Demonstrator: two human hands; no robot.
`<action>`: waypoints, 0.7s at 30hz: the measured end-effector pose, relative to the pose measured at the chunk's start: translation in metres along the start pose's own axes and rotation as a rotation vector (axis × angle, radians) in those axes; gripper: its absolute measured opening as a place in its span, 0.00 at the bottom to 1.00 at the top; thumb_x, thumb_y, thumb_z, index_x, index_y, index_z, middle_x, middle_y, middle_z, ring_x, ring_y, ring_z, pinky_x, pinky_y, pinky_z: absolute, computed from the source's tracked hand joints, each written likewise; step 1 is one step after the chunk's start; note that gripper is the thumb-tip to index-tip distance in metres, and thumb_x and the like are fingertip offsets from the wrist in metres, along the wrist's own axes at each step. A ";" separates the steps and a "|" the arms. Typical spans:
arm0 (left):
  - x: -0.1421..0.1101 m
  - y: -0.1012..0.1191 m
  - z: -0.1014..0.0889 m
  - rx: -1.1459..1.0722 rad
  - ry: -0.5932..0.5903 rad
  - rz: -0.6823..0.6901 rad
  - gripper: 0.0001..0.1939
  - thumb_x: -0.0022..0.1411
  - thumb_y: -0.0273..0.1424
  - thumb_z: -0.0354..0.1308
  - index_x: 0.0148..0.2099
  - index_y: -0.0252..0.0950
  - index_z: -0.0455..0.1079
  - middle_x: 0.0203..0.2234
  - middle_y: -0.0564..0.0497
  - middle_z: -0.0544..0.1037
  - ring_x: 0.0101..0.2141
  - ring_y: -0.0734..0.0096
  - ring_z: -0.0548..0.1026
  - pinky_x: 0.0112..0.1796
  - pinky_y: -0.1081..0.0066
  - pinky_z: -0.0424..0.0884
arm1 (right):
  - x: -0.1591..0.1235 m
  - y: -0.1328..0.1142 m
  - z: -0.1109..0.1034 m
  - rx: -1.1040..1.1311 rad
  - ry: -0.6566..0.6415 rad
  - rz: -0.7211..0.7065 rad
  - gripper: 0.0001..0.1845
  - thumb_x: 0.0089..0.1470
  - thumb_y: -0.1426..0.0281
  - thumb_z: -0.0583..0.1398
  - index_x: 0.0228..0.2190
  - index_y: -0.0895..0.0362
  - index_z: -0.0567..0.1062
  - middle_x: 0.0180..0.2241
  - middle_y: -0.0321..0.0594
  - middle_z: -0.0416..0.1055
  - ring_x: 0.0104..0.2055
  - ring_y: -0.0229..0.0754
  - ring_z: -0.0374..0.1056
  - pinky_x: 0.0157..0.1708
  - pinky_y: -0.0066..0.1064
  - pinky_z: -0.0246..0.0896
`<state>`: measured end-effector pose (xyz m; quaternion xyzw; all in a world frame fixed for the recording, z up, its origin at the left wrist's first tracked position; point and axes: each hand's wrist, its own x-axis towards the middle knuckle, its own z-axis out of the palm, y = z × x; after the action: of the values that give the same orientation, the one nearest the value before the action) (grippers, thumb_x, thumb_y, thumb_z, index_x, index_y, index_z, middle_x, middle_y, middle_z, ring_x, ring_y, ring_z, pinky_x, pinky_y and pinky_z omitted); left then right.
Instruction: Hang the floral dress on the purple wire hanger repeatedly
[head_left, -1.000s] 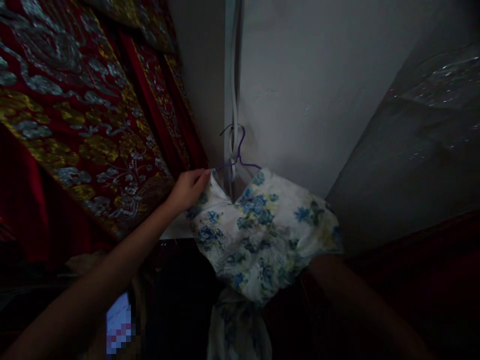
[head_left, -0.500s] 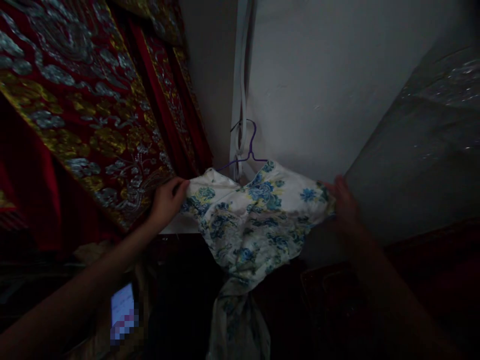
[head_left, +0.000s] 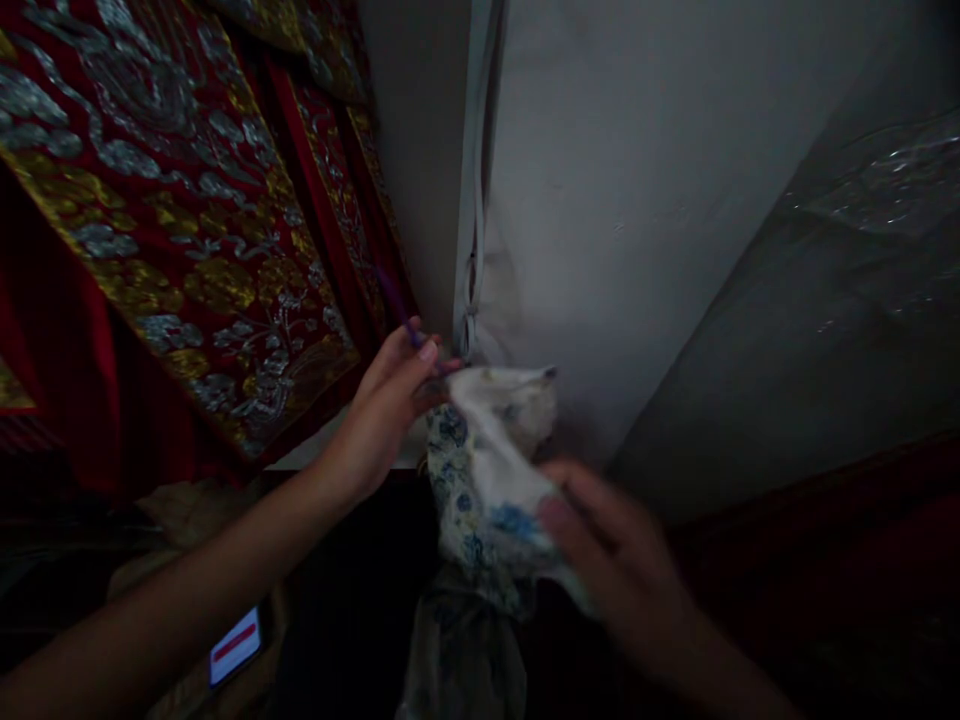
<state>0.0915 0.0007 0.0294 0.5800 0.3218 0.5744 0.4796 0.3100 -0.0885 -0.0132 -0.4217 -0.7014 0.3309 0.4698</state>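
A white garment with blue flowers (head_left: pixel 484 470) hangs bunched and narrow in front of the pale wall (head_left: pixel 622 200). My left hand (head_left: pixel 394 395) is closed at the garment's top, pinching the purple hanger (head_left: pixel 401 310) whose hook sticks up past my fingers. My right hand (head_left: pixel 611 560) is blurred by motion, low and to the right, with its fingers against the lower part of the garment. Whether those fingers grip the cloth is unclear.
Red hangings with gold and silver embroidery (head_left: pixel 172 200) fill the left side. A white cord (head_left: pixel 476 200) runs down the wall's corner. A grey plastic-covered surface (head_left: pixel 825 300) slants on the right. A lit phone screen (head_left: pixel 236 645) shows below my left arm.
The garment was spread wide between both hands and hung from the cord; now it is gathered narrow, the hanger is off the cord in my left hand, and my right hand has moved down and inward.
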 end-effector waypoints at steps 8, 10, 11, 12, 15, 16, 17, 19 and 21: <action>-0.038 0.010 -0.040 -0.052 0.167 -0.427 0.22 0.57 0.29 0.65 0.55 0.41 0.71 0.40 0.50 0.77 0.16 0.88 0.54 0.14 0.82 0.45 | -0.031 0.056 0.077 -0.185 -0.717 -0.589 0.09 0.61 0.61 0.60 0.41 0.49 0.76 0.46 0.39 0.80 0.49 0.41 0.76 0.46 0.28 0.73; -0.047 0.013 -0.058 0.094 0.034 -0.467 0.24 0.58 0.36 0.67 0.58 0.45 0.71 0.34 0.52 0.77 0.16 0.86 0.55 0.15 0.81 0.44 | -0.019 0.056 0.063 -0.196 -0.615 -0.654 0.16 0.62 0.64 0.60 0.51 0.47 0.74 0.57 0.40 0.74 0.60 0.43 0.69 0.58 0.33 0.67; -0.051 0.016 -0.065 0.168 -0.045 -0.473 0.25 0.59 0.38 0.67 0.58 0.46 0.71 0.32 0.53 0.78 0.16 0.84 0.57 0.15 0.80 0.46 | -0.010 0.055 0.054 -0.221 -0.482 -0.639 0.19 0.62 0.65 0.60 0.55 0.47 0.72 0.60 0.41 0.71 0.63 0.44 0.66 0.61 0.37 0.65; -0.054 0.020 -0.072 0.233 -0.115 -0.465 0.25 0.59 0.40 0.67 0.58 0.47 0.71 0.30 0.53 0.78 0.16 0.81 0.61 0.16 0.79 0.49 | 0.001 0.054 0.043 -0.252 -0.315 -0.595 0.23 0.62 0.66 0.61 0.58 0.47 0.71 0.63 0.44 0.68 0.65 0.47 0.63 0.63 0.41 0.63; -0.058 0.035 -0.084 0.375 -0.236 -0.411 0.21 0.60 0.43 0.65 0.55 0.46 0.75 0.22 0.51 0.79 0.19 0.71 0.70 0.19 0.75 0.57 | 0.037 0.058 0.015 -0.276 0.106 -0.383 0.30 0.59 0.65 0.63 0.62 0.48 0.66 0.67 0.47 0.59 0.69 0.52 0.56 0.65 0.48 0.58; -0.057 0.040 -0.086 0.415 -0.252 -0.392 0.20 0.60 0.43 0.65 0.53 0.45 0.76 0.20 0.51 0.79 0.19 0.69 0.71 0.20 0.75 0.58 | 0.047 0.060 0.007 -0.225 0.148 -0.311 0.30 0.58 0.62 0.64 0.61 0.48 0.67 0.65 0.47 0.62 0.67 0.53 0.60 0.63 0.47 0.61; -0.055 0.045 -0.087 0.458 -0.255 -0.362 0.19 0.60 0.43 0.66 0.52 0.45 0.77 0.18 0.51 0.78 0.19 0.68 0.72 0.20 0.74 0.59 | 0.055 0.062 0.001 -0.146 0.134 -0.232 0.27 0.59 0.60 0.63 0.58 0.50 0.69 0.60 0.47 0.69 0.61 0.53 0.66 0.58 0.44 0.66; -0.046 0.051 -0.088 0.535 -0.198 -0.265 0.20 0.56 0.41 0.69 0.50 0.44 0.78 0.18 0.53 0.78 0.20 0.68 0.73 0.21 0.74 0.62 | 0.065 0.064 -0.007 0.067 0.026 -0.063 0.18 0.59 0.55 0.61 0.46 0.52 0.76 0.41 0.42 0.78 0.42 0.47 0.76 0.40 0.35 0.73; -0.032 0.049 -0.087 0.574 -0.054 -0.119 0.25 0.50 0.39 0.73 0.51 0.42 0.76 0.20 0.54 0.78 0.22 0.67 0.75 0.23 0.72 0.67 | 0.069 0.061 -0.010 0.269 -0.022 0.095 0.18 0.56 0.52 0.62 0.35 0.54 0.76 0.28 0.37 0.75 0.28 0.42 0.73 0.27 0.29 0.69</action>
<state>-0.0067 -0.0294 0.0530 0.6873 0.4915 0.4152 0.3372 0.3227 0.0008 -0.0355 -0.3841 -0.6351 0.4482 0.4983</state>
